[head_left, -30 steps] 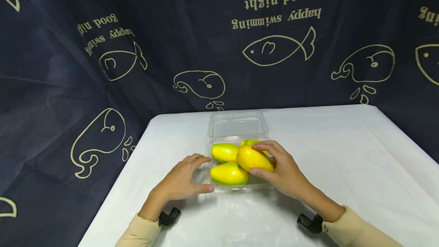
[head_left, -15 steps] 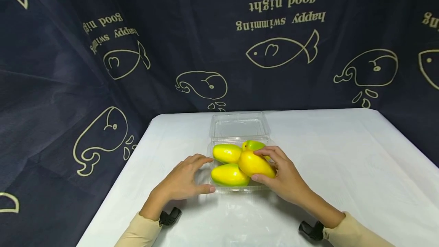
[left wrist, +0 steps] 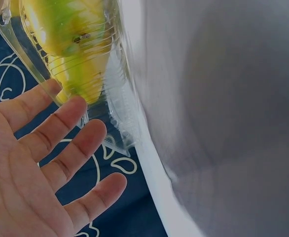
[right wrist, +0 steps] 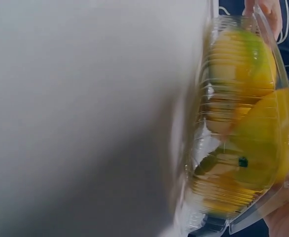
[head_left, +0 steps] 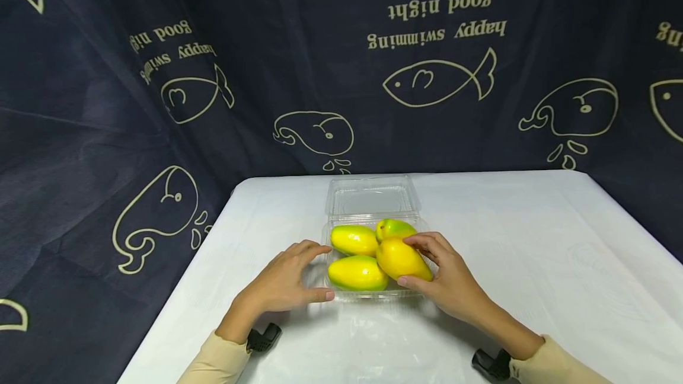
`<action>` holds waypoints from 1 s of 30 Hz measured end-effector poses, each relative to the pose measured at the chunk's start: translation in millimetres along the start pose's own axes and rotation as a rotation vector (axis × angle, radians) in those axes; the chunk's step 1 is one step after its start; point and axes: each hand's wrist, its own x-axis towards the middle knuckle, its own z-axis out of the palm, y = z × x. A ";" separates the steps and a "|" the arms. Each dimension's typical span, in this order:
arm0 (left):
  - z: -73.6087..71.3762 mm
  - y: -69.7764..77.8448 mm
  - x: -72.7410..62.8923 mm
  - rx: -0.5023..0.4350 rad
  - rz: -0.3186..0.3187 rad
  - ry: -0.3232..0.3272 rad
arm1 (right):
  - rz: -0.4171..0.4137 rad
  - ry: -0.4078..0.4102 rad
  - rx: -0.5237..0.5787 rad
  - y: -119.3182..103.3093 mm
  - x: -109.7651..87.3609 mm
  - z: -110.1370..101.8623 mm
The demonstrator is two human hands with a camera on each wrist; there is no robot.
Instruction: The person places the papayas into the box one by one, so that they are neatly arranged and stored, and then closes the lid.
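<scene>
Yellow-green mangoes fill a clear plastic clamshell box [head_left: 373, 294] whose lid [head_left: 373, 199] is folded back. My right hand [head_left: 453, 283] grips one yellow mango [head_left: 402, 258] by its right end, thumb in front and fingers behind, low over the box's right side. Two mangoes lie at the left, a front one [head_left: 357, 273] and a back one [head_left: 353, 240]; another mango [head_left: 395, 229] sits back right, partly covered by the held one. At the box's left edge, my left hand [head_left: 288, 277] has fingers spread; in the left wrist view its fingertips [left wrist: 77, 104] are at the wall.
A white cloth covers the table [head_left: 533, 242] around the box. Behind it and at the left hangs a dark blue curtain [head_left: 320, 64] with fish and whale drawings. Black wrist cameras [head_left: 264, 336] sit on both wrists.
My right hand has moved slightly right and toward me, lowering the gripped mango into the box's right side and showing more of the back right mango. The left hand stays put.
</scene>
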 end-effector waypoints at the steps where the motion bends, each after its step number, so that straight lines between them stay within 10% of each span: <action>1: -0.2 -0.2 0.2 0.000 0.002 0.000 | -0.004 0.005 -0.018 0.6 -0.5 -0.2; 30: 2.4 -2.3 0.7 -0.005 0.017 0.008 | 0.026 -0.026 -0.157 6.1 -3.4 -20.0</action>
